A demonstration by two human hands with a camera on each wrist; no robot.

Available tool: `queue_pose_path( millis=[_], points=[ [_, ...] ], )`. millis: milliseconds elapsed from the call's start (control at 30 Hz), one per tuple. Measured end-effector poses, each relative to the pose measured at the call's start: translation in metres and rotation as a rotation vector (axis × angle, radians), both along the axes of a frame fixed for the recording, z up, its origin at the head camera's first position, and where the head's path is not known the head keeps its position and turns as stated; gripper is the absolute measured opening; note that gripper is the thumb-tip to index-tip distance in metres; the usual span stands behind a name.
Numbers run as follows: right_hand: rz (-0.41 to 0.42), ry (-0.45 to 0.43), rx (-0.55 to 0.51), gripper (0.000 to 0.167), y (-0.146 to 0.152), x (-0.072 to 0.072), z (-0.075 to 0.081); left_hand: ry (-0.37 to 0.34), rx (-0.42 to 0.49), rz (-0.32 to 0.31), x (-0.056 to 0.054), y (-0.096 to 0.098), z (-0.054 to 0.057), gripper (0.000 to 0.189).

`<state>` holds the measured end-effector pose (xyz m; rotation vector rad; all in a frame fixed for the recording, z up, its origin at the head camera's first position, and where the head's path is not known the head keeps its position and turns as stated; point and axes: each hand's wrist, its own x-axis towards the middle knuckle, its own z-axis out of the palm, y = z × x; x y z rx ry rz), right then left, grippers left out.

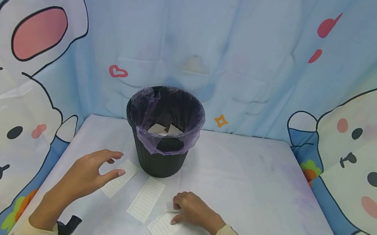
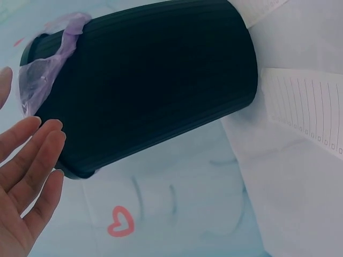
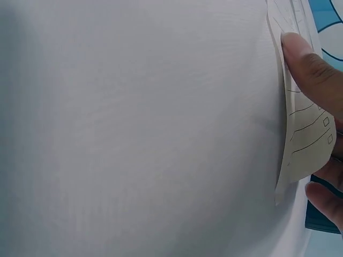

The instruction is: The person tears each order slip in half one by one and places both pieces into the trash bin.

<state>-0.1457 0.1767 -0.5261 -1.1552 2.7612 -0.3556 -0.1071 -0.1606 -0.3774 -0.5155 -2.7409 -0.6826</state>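
My right hand [image 1: 195,212] pinches the upper end of a lined paper slip [image 1: 163,228]. In the right wrist view the thumb lies on this slip [image 3: 308,144], whose edge curves up from the cloth. A second lined slip [image 1: 146,199] lies flat to its left. Further left, a third slip [image 1: 123,177] is partly covered by my left hand [image 1: 87,174], which hovers with thumb and fingers apart and nothing between them. Behind the slips stands a black bin [image 1: 159,164] with a purple bag [image 1: 189,142] folded over its rim. Pale paper pieces [image 1: 158,129] show inside.
A white cloth [image 1: 243,184] covers the table. Blue curtains [image 1: 249,62] with cartoon animals hang behind and at both sides. Dark straps [image 1: 69,226] show near both wrists.
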Motion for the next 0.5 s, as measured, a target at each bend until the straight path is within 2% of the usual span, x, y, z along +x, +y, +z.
queue_pose_path(
  millis=[300, 500],
  points=[
    [-0.034, -0.045, -0.004, 0.01, 0.0013, 0.0039, 0.0006, 0.022, 0.0, -0.025, -0.0015, 0.0014, -0.0013, 0.048],
    [-0.037, -0.049, -0.023, 0.007, 0.0027, 0.0071, 0.0049, 0.017, -0.004, -0.034, -0.0015, 0.0037, -0.0004, 0.048]
  ],
)
